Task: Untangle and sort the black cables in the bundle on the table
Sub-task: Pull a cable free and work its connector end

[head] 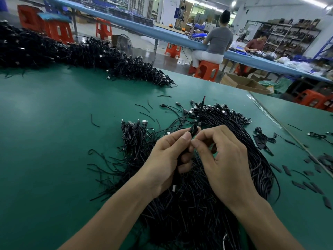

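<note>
Head view. Both bare hands meet above a large tangled bundle of thin black cables (189, 204) lying on the green felt-covered tabletop (54, 123). The left hand (167, 159) is closed around a single black cable (195, 128), thumb and forefinger pinching it near a small loop; the right hand (223, 157) pinches the same cable just beside the left thumb, its remaining fingers curled. The cable's free end rises upright beyond the fingers, ending in a red tip (204, 97). Left of the hands lies a smaller group of coiled black cables with metal plugs (134, 134); beyond the hands, plug ends fan out along the bundle's far edge. A long heap of black cables (72, 53) lies along the far left of the tabletop. Short flat black strips (306, 185) are scattered at right.
</note>
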`<state>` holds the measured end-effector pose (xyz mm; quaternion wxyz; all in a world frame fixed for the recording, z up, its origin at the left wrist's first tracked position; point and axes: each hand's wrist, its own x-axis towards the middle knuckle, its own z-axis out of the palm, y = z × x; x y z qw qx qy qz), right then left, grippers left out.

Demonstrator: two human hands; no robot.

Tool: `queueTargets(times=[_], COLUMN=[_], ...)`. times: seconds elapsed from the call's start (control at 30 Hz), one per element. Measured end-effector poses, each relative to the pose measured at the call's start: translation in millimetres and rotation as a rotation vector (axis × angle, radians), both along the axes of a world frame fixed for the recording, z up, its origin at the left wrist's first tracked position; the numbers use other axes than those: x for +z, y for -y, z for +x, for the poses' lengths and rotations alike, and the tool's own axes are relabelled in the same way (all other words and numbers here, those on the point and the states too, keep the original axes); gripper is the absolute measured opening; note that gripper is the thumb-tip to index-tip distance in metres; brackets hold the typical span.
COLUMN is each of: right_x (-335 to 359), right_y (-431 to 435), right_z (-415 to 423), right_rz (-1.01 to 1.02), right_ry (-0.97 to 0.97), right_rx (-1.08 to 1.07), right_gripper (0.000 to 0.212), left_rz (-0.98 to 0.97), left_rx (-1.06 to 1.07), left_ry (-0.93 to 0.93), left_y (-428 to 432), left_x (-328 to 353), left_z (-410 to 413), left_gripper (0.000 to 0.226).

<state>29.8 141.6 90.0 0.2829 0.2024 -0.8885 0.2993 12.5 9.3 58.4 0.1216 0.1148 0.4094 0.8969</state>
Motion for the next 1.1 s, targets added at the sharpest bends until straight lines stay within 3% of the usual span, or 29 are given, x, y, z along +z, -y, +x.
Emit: queueTargets(times=[0.07, 0.27, 0.47, 0.67, 0.9, 1.03, 1.1], right_x=[2.9, 9.6, 14.3, 14.2, 11.0, 7.7, 7.5], right_y=[-2.6, -11.5, -13.7, -9.4, -5.7, -5.8, -7.8], right_z=[-0.5, -5.2, -6.3, -5.2, -4.4, -3.6, -3.5], right_rz=[0.075, 0.162, 0.362, 0.312, 0.147, 0.070, 0.068], right_ry=[0.015, 0.069, -0.015, 0.063, 0.074, 0.090, 0.090], right_rx=[-0.013, 0.030, 0.040, 0.046, 0.028, 0.001, 0.001], right_gripper=[0.003, 0.015, 0.012, 0.016, 0.013, 0.009, 0.008], left_rz=[0.005, 0.021, 0.068, 0.099, 0.140, -0.001, -0.189], left_rx=[0.014, -0.012, -0.081, -0.143, -0.183, -0.034, 0.139], left_ry=[0.005, 0.040, 0.094, 0.169, 0.107, 0.027, -0.099], left_y=[0.2, 1.5, 1.9, 2.6, 2.1, 1.1, 3.3], left_x=[-0.6, -1.7, -0.6, 1.9, 0.2, -5.3, -8.3], left_z=[-0.4, -0.7, -1.2, -1.1, -0.6, -1.8, -3.6], left_gripper=[0.026, 0.020, 0.014, 0.017, 0.016, 0.031, 0.026])
